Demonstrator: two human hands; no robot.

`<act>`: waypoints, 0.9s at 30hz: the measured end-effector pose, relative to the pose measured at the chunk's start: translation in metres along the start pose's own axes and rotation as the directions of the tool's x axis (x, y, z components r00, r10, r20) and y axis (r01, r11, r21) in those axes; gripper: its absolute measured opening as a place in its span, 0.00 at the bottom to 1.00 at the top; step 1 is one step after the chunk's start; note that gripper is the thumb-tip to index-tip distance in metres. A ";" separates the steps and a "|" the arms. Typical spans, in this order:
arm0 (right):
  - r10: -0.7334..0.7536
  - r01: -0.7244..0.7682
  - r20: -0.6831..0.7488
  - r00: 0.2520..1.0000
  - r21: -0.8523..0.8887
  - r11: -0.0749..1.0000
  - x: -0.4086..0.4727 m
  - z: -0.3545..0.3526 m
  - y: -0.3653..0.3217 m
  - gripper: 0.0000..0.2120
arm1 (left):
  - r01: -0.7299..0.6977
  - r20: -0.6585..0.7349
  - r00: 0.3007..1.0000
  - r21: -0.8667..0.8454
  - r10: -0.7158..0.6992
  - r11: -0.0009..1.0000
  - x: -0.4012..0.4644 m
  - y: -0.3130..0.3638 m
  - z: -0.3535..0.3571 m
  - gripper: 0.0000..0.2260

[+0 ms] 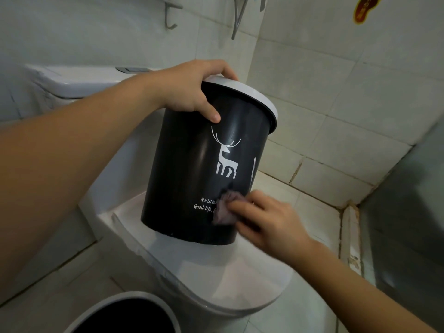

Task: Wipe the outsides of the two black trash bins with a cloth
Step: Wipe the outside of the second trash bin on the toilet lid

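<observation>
Right now, from the head camera, I see one black trash bin standing tilted on the closed toilet lid, its base near the back of the lid and its grey rim leaning toward the tiled wall on the right; a white deer print and some white lettering face me. My left hand holds the bin at the top, fingers curled over the rim and thumb pressed on the black side; that grip is closed firmly round the edge. My right hand presses a small pale cloth against the lower front of the bin, just over the lettering; the fingers are bunched round the cloth, though motion blur hides exactly how they lie.

Open room lies ahead of the bin on the bare front half of the lid; to the right the floor tiles run to a stained corner seam, close beside the bin's far side. The toilet tank sits behind my left forearm, near the bin's back. A second bin, black inside with a grey rim, shows partly at the bottom edge, just beside the toilet's front; metal hooks hang on the wall above, and a red ornament sits at top right.
</observation>
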State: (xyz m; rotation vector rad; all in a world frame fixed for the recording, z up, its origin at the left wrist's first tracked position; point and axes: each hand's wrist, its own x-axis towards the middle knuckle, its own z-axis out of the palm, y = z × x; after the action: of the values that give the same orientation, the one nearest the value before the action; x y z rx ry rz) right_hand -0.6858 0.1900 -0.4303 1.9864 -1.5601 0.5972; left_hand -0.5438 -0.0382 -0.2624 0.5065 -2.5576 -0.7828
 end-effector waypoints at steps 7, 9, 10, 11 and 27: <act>0.158 -0.152 -0.137 0.978 0.058 0.987 0.017 0.000 0.002 0.12 | -0.004 -0.002 1.000 -0.012 0.004 1.000 -0.002 -0.002 -0.001 0.30; 0.027 -0.026 -0.043 0.999 0.033 0.999 0.004 0.003 -0.006 0.12 | -0.005 0.003 1.000 -0.017 0.005 1.000 -0.003 -0.003 -0.002 0.30; -0.028 0.028 0.000 1.000 0.018 0.999 -0.001 0.004 -0.009 0.12 | -0.007 0.005 1.000 -0.019 0.007 1.000 -0.003 -0.003 -0.002 0.30; -0.055 0.055 0.020 0.998 0.005 0.998 -0.004 0.005 -0.009 0.12 | -0.008 0.005 1.000 -0.020 0.008 1.000 -0.003 -0.002 -0.001 0.30; 0.925 -0.708 -0.073 0.373 0.622 0.335 0.064 -0.025 0.007 0.07 | -0.005 -0.002 1.000 0.002 0.005 1.000 -0.005 0.000 0.000 0.30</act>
State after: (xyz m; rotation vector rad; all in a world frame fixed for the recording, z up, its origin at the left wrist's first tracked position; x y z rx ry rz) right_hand -0.6780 0.1574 -0.3696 0.9321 -2.2266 1.9028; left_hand -0.5391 -0.0356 -0.2633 0.5007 -2.5571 -0.7776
